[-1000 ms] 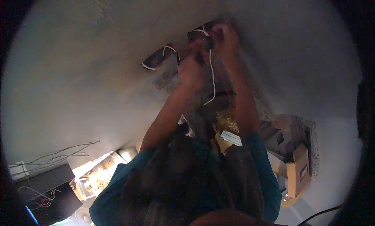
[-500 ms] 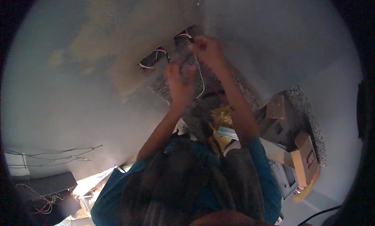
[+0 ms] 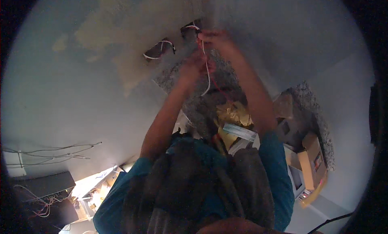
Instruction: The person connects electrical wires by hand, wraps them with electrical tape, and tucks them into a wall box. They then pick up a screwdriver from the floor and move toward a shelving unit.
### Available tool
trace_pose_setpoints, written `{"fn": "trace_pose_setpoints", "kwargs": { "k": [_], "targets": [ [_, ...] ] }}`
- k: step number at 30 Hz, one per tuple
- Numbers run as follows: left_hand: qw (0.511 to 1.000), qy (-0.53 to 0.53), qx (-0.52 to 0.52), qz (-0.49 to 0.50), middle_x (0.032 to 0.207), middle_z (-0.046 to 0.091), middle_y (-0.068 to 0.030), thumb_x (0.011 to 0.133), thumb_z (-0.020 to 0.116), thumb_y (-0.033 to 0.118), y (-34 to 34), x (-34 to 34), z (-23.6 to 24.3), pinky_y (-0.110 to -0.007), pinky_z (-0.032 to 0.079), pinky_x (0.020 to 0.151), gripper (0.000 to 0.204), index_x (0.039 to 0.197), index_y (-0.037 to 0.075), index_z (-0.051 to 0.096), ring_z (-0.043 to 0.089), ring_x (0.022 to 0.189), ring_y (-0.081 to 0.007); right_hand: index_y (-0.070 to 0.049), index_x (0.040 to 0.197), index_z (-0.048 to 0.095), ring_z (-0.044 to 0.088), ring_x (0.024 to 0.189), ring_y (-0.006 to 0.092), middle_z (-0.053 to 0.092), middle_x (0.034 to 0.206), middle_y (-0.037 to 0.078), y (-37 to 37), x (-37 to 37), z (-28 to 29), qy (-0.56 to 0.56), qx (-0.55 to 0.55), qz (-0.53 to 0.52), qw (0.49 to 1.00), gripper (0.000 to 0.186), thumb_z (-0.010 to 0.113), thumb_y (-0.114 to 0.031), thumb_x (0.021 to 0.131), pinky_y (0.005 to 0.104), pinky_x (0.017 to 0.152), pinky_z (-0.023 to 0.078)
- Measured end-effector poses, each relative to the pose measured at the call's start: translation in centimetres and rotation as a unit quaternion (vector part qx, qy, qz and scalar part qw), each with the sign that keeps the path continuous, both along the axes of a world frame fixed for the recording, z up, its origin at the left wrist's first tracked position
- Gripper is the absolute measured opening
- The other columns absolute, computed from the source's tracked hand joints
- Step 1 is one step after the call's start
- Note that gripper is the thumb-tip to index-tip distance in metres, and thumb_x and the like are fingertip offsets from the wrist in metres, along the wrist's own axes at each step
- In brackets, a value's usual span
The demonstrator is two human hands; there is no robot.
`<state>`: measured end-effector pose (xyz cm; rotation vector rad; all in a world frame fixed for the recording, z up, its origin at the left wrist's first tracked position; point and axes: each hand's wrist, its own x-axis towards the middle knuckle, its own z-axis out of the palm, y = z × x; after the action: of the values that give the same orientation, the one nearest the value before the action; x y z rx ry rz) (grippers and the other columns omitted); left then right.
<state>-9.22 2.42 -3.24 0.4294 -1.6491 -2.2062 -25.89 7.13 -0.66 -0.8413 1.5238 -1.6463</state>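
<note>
A matt painted wall fills the left of the frame, with a rougher, unpainted patch of yellowish plaster seen in the upper middle. White plastic-sheathed wires are seen looping out of two raw-edged wall openings at upper centre. Below them a speckled stone-like countertop is shown, grainy in look. Matt brown cardboard boxes lie at the right. Soft teal cloth is worn as a shirt sleeve.

Two wall openings with wires, one left and one right; two hands, left hand and right hand; one cardboard box
</note>
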Motion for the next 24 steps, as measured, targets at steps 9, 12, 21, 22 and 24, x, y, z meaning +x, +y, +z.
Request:
{"fn": "trace_pose_setpoints", "kwargs": {
  "k": [9, 12, 21, 22, 24],
  "targets": [
    [0.988, 0.036, 0.153, -0.001, 0.08, 0.059, -0.0038, 0.098, 0.05, 0.016, -1.1, -0.5, -1.0, -0.029, 0.048, 0.058, 0.016, 0.11, 0.006, 0.055, 0.059, 0.068, -0.0158, -0.001, 0.107, 0.065, 0.064, 0.09, 0.0165, 0.067, 0.098, 0.008, -0.1, -2.1, -0.7, 0.006, -0.012, 0.083, 0.996, 0.033, 0.071, -0.026, 0.086, 0.0318, 0.079, 0.052],
    [0.991, 0.013, 0.125, 0.038, 0.074, 0.056, -0.0005, 0.097, 0.051, 0.016, -1.2, -0.3, -0.9, -0.025, 0.039, 0.048, 0.015, 0.105, 0.006, 0.058, 0.052, 0.058, -0.0108, -0.001, 0.107, 0.066, 0.064, 0.09, 0.0164, 0.068, 0.098, 0.008, -0.2, -1.5, -0.8, 0.036, -0.031, 0.05, 0.998, 0.034, 0.073, -0.025, 0.084, 0.031, 0.079, 0.052],
    [0.985, -0.036, 0.052, 0.164, 0.068, 0.052, 0.0027, 0.096, 0.054, 0.019, -1.2, -0.7, -0.3, -0.023, 0.031, 0.045, 0.017, 0.1, 0.005, 0.063, 0.043, 0.054, -0.0064, 0.001, 0.107, 0.066, 0.065, 0.085, 0.0163, 0.069, 0.094, 0.009, -1.4, 2.2, -2.1, 0.01, -0.087, -0.117, 0.989, 0.035, 0.078, -0.018, 0.08, 0.0307, 0.075, 0.052],
    [0.982, -0.03, 0.049, 0.178, 0.068, 0.052, 0.0027, 0.096, 0.054, 0.019, -1.2, -0.8, -0.5, -0.023, 0.032, 0.046, 0.018, 0.1, 0.005, 0.063, 0.044, 0.055, -0.0064, 0.001, 0.107, 0.065, 0.065, 0.085, 0.0162, 0.069, 0.094, 0.009, -1.6, 2.3, -2.1, 0.015, -0.09, -0.134, 0.987, 0.036, 0.078, -0.018, 0.08, 0.0311, 0.073, 0.052],
    [0.979, -0.051, -0.011, 0.195, 0.069, 0.053, 0.0026, 0.096, 0.054, 0.019, -0.8, -0.7, 0.4, -0.023, 0.032, 0.048, 0.018, 0.1, 0.004, 0.063, 0.045, 0.056, -0.0066, 0.002, 0.108, 0.065, 0.064, 0.084, 0.0159, 0.069, 0.094, 0.008, -1.7, 2.4, -2.1, 0.008, -0.1, -0.133, 0.986, 0.036, 0.077, -0.017, 0.08, 0.0308, 0.073, 0.052]
  ]
}}
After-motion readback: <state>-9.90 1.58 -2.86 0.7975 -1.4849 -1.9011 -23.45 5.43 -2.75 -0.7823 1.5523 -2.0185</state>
